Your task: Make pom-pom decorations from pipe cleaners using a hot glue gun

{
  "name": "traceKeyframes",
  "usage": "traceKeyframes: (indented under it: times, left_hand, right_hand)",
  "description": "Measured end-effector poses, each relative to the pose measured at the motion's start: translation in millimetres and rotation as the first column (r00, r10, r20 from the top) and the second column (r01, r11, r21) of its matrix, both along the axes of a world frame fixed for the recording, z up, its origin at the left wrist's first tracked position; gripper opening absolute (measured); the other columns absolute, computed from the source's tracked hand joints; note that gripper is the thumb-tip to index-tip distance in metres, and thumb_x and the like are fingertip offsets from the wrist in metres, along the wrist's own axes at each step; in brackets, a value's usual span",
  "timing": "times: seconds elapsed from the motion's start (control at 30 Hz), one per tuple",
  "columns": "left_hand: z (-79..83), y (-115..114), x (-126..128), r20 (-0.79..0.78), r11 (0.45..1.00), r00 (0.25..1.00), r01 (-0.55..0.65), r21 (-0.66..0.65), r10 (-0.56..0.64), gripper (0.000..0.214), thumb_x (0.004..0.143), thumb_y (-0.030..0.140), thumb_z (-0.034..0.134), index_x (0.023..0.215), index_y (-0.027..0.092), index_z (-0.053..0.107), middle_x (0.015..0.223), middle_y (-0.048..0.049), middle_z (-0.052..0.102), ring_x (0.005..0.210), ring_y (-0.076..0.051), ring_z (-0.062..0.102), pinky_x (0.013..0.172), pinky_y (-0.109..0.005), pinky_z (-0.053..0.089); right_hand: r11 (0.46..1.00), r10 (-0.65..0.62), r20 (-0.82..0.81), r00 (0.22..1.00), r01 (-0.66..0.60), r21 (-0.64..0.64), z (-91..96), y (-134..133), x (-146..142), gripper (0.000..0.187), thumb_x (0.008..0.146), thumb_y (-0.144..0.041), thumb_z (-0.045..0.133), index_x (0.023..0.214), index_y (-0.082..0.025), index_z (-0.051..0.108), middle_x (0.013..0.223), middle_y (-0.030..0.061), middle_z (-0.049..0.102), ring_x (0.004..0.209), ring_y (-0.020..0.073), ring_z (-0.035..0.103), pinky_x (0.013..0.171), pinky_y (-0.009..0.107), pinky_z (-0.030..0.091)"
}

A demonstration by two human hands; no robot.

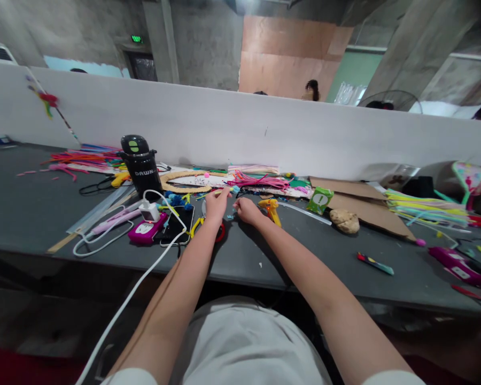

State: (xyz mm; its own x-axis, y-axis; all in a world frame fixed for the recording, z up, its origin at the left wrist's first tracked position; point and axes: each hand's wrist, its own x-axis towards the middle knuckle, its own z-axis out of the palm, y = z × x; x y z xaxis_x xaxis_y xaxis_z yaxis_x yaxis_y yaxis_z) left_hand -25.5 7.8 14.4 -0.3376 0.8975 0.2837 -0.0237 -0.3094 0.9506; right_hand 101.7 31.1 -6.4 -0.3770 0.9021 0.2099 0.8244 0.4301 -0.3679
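Grey tabletop (pixel 32 214), pipe cleaners (pixel 256 181) along the back. At frame centre, left hand (pixel 215 207) and right hand (pixel 246 210) nearly meet. A small bluish bit (pixel 230 215) lies between them, slightly nearer the right fingers. Both hands are curled pinch-like; can't tell if either grips anything. The bit is too small to tell its long axis or heading. Glue gun (pixel 271 209) just right of the right hand.

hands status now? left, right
Left hand: fingers stretched forward toward the pink pipe cleaners; grip cannot be told.
Right hand: curled beside the yellow glue gun; grip cannot be told.
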Motion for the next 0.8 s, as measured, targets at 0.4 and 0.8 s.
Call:
traceKeyframes:
  times: [0.4, 0.8]
  left_hand:
    - [-18.4, -3.3, 25.4, -0.068, 0.992, 0.99, 0.124, -0.007, -0.125, 0.04, 0.078, 0.053, 0.06, 0.07, 0.014, 0.066, 0.05, 0.0022, 0.049, 0.045, -0.009, 0.04, 0.046, -0.022, 0.029]
    - [-19.7, -8.3, 33.4, -0.132, 0.982, 0.973, 0.19, 0.007, -0.187, 0.044, 0.079, 0.054, 0.059, 0.057, 0.017, 0.053, 0.046, 0.0031, 0.043, 0.044, -0.01, 0.037, 0.047, -0.024, 0.027]
  right_hand:
    - [0.98, -0.099, -0.743, 0.662, 0.194, 0.041, -3.9, -37.8, 17.9, 0.031, 0.091, -0.046, 0.042, 0.091, -0.017, 0.055, 0.079, 0.004, 0.062, 0.069, 0.0153, 0.055, 0.066, 0.025, 0.045]
    - [0.949, -0.061, -0.73, 0.681, 0.265, 0.168, -0.6, -50.6, 12.2, 0.027, 0.092, -0.041, 0.046, 0.089, -0.017, 0.059, 0.088, 0.0079, 0.066, 0.079, 0.017, 0.06, 0.075, 0.027, 0.046]
